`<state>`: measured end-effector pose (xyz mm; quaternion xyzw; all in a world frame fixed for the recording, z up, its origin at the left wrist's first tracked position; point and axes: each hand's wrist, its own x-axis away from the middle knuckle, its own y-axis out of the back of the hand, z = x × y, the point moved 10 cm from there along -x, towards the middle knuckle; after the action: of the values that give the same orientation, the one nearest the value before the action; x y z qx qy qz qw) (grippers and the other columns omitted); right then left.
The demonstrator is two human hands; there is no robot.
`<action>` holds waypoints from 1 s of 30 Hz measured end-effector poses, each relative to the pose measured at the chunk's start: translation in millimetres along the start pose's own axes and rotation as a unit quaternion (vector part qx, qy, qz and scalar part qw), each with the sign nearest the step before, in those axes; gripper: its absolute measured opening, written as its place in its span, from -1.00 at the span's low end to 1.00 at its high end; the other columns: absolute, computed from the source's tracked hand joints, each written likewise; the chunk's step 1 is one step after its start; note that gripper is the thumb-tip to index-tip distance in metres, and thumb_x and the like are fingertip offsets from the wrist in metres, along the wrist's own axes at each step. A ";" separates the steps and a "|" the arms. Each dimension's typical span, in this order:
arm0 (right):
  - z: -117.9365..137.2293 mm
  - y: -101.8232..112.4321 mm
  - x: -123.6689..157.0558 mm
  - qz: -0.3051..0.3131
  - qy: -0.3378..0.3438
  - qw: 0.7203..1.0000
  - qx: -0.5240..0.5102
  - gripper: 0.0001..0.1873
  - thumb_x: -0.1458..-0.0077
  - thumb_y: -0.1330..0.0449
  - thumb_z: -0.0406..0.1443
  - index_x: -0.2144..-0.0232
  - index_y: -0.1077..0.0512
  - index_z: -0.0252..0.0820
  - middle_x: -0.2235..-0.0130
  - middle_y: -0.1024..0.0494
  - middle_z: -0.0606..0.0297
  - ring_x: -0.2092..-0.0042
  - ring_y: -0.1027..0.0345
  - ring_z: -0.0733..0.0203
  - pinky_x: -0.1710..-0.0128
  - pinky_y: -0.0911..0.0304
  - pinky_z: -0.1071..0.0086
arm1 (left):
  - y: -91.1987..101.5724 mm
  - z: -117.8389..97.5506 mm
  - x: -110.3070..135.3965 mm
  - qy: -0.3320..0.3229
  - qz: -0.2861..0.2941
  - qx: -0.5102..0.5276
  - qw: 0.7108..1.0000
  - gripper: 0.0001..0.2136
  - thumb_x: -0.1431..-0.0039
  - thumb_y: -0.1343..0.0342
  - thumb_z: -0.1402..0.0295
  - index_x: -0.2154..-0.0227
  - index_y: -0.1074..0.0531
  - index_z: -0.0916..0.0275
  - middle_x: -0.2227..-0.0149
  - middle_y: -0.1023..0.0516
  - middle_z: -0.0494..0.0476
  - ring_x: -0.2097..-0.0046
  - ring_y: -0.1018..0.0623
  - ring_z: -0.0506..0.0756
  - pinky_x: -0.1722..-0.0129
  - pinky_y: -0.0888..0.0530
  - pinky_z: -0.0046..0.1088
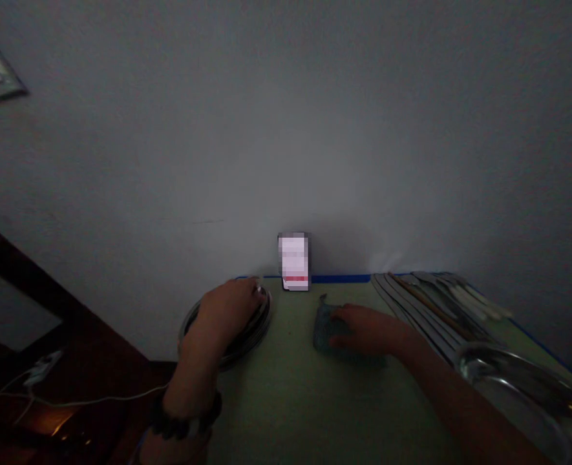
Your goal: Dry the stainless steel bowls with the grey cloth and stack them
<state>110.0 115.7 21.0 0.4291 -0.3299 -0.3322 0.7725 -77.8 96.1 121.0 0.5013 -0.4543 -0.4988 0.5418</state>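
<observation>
On the left side of the table, my left hand [232, 310] reaches over a stack of round, thin-rimmed dishes [259, 332], which look like metal plates. Its fingers curl down at the far rim, partly hidden by the hand itself. To the right of the middle, my right hand [366, 329] lies over a bluish-green cloth [324, 332], thumb and fingers bent onto it. The cloth rests crumpled on the tabletop, one corner sticking up at the back. Dim light blurs both hands' fingertips.
A lit phone [295, 261] leans on the wall behind the pale green table [286, 413]. Knives or other long utensils [431, 303] lie in a row at right, near a shiny metal basin [523, 381]. A power strip [43, 368] and cords are at lower left.
</observation>
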 end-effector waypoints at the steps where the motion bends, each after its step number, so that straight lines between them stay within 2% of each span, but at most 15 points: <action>1: -0.9 0.3 -0.4 0.000 0.000 1.000 -0.006 -0.43 -0.05 -0.12 -0.09 -0.06 -0.33 -0.28 -0.10 -0.37 -0.06 -0.10 -0.27 -0.15 -0.08 -0.14 0.05 | 7.0 2.5 3.7 0.015 -0.007 -0.003 1.000 -0.66 -0.17 0.15 0.21 0.20 -0.47 0.22 0.19 -0.57 0.32 0.21 -0.56 0.27 0.34 -0.41 -0.28; 3: -2.0 4.7 -1.7 -0.010 0.003 1.000 -0.029 -0.42 -0.06 -0.12 -0.07 -0.05 -0.34 -0.28 -0.11 -0.36 -0.07 -0.13 -0.23 -0.16 -0.11 -0.10 0.02 | 24.5 5.1 12.5 0.038 -0.031 -0.006 0.999 -0.67 -0.18 0.15 0.22 0.24 -0.49 0.21 0.27 -0.58 0.31 0.27 -0.55 0.27 0.36 -0.40 -0.26; 4: -0.7 9.2 -2.3 -0.021 0.011 0.998 -0.060 -0.43 -0.07 -0.10 -0.03 -0.03 -0.35 -0.28 -0.11 -0.37 -0.07 -0.13 -0.24 -0.16 -0.11 -0.11 0.02 | 32.8 -0.5 15.9 0.018 -0.046 0.004 0.999 -0.69 -0.18 0.13 0.23 0.26 -0.50 0.18 0.30 -0.59 0.25 0.29 -0.55 0.24 0.34 -0.41 -0.26; 6: 3.7 21.5 -3.2 -0.047 0.033 0.978 -0.199 -0.41 -0.13 0.02 0.06 0.02 -0.37 -0.25 -0.05 -0.43 -0.06 -0.05 -0.34 -0.08 -0.03 -0.23 0.06 | 52.5 -24.2 21.7 -0.080 -0.117 0.025 0.990 -0.74 -0.19 0.07 0.25 0.28 -0.53 0.12 0.28 -0.60 0.15 0.21 -0.54 0.19 0.12 -0.38 -0.21; 9: 4.8 39.6 -2.2 -0.070 0.043 0.879 -0.471 -0.31 -0.18 0.28 0.11 0.03 -0.34 -0.26 0.12 -0.53 -0.03 0.20 -0.49 0.07 0.24 -0.41 0.19 | 60.7 -64.3 28.8 -0.254 -0.184 0.082 0.946 -0.81 -0.16 -0.02 0.36 0.30 -0.54 0.04 0.22 -0.61 0.00 0.05 -0.48 0.12 -0.19 -0.11 -0.17; 11: -6.6 51.7 1.5 -0.115 0.008 0.836 -0.536 -0.38 -0.19 0.22 0.07 0.04 -0.31 -0.29 0.25 -0.57 0.01 0.35 -0.51 0.12 0.40 -0.42 0.26 | 51.6 -82.5 28.5 -0.333 -0.166 0.143 0.917 -0.81 -0.15 -0.05 0.41 0.28 -0.54 0.03 0.17 -0.61 -0.04 -0.08 -0.40 0.10 -0.26 0.01 -0.18; 13: -23.2 65.4 9.0 -0.179 -0.039 0.854 -0.487 -0.55 -0.17 0.05 -0.06 0.09 -0.30 -0.30 0.40 -0.57 0.11 0.46 -0.48 0.14 0.49 -0.39 0.30 | 44.2 -92.5 27.9 -0.377 -0.147 0.206 0.891 -0.81 -0.15 -0.06 0.41 0.26 -0.54 0.03 -0.07 -0.47 -0.05 -0.26 -0.19 0.12 -0.28 0.05 -0.17; 15: -36.5 79.6 17.7 -0.234 -0.075 0.891 -0.381 -0.69 -0.14 -0.02 -0.20 0.13 -0.31 -0.28 0.50 -0.53 0.20 0.51 -0.45 0.17 0.51 -0.36 0.33 | 40.5 -92.1 24.5 -0.377 -0.132 0.279 0.873 -0.67 -0.10 -0.06 0.43 0.06 -0.44 0.03 -0.32 -0.04 -0.06 -0.34 0.05 0.16 -0.28 -0.01 -0.15; 16: -39.8 85.9 21.2 -0.252 -0.081 0.906 -0.330 -0.74 -0.12 -0.02 -0.25 0.15 -0.32 -0.27 0.50 -0.52 0.22 0.51 -0.44 0.18 0.49 -0.36 0.33 | 39.8 -87.0 20.2 -0.353 -0.129 0.325 0.868 -0.54 -0.07 -0.07 0.44 -0.07 -0.31 0.01 -0.36 0.14 -0.05 -0.35 0.09 0.18 -0.26 -0.06 -0.14; 18: -41.0 95.6 26.3 -0.280 -0.072 0.922 -0.258 -0.77 -0.11 -0.01 -0.30 0.18 -0.34 -0.25 0.46 -0.53 0.22 0.47 -0.44 0.19 0.44 -0.35 0.35 | 38.6 -68.4 8.1 -0.270 -0.141 0.423 0.854 -0.31 -0.04 -0.08 0.42 -0.24 0.02 0.01 -0.38 0.25 0.03 -0.35 0.09 0.21 -0.23 -0.13 -0.12; 19: -39.6 97.4 27.2 -0.283 -0.062 0.926 -0.241 -0.77 -0.11 0.00 -0.30 0.18 -0.35 -0.24 0.43 -0.54 0.21 0.44 -0.45 0.20 0.42 -0.35 0.35 | 35.0 -58.0 1.2 -0.218 -0.142 0.465 0.846 -0.25 -0.05 -0.06 0.39 -0.27 0.15 0.04 -0.37 0.23 0.09 -0.34 0.04 0.21 -0.21 -0.19 -0.13; 21: -34.4 95.8 26.2 -0.274 -0.041 0.932 -0.235 -0.76 -0.13 0.00 -0.28 0.17 -0.35 -0.22 0.38 -0.54 0.20 0.41 -0.45 0.20 0.40 -0.36 0.36 | 22.3 -48.4 -10.2 -0.153 -0.109 0.515 0.837 -0.28 -0.09 -0.01 0.34 -0.28 0.20 0.10 -0.34 0.04 0.20 -0.29 -0.13 0.20 -0.14 -0.29 -0.20; 24: -24.5 82.9 19.4 -0.222 -0.010 0.936 -0.272 -0.71 -0.19 0.04 -0.16 0.18 -0.34 -0.21 0.37 -0.54 0.20 0.43 -0.44 0.23 0.45 -0.36 0.38 | 6.1 -56.1 -18.9 -0.167 -0.025 0.498 0.850 -0.49 -0.14 0.07 0.34 -0.19 -0.09 0.18 -0.18 -0.33 0.20 -0.12 -0.40 0.15 -0.03 -0.39 -0.31; 27: -16.6 60.5 11.1 -0.122 0.011 0.942 -0.311 -0.52 -0.26 0.24 -0.08 0.20 -0.36 -0.24 0.32 -0.55 0.14 0.44 -0.45 0.26 0.46 -0.37 0.40 | 5.4 -46.2 -23.6 -0.155 -0.046 0.400 0.902 -0.61 -0.13 0.11 0.34 -0.04 -0.26 0.25 0.02 -0.50 0.21 0.05 -0.51 0.15 0.09 -0.43 -0.33; 30: -18.3 44.8 10.5 -0.060 -0.004 0.983 -0.172 -0.60 -0.24 0.16 -0.22 0.17 -0.42 -0.28 0.19 -0.56 0.07 0.32 -0.48 0.24 0.32 -0.36 0.39 | 7.8 -27.1 -25.5 -0.092 -0.083 0.248 0.961 -0.70 -0.14 0.15 0.32 0.11 -0.34 0.28 0.19 -0.56 0.24 0.16 -0.55 0.20 0.19 -0.42 -0.32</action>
<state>140.8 133.9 55.3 0.3073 -0.2445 -0.4320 0.8119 -52.6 123.9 126.7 0.6078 -0.5687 -0.4578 0.3124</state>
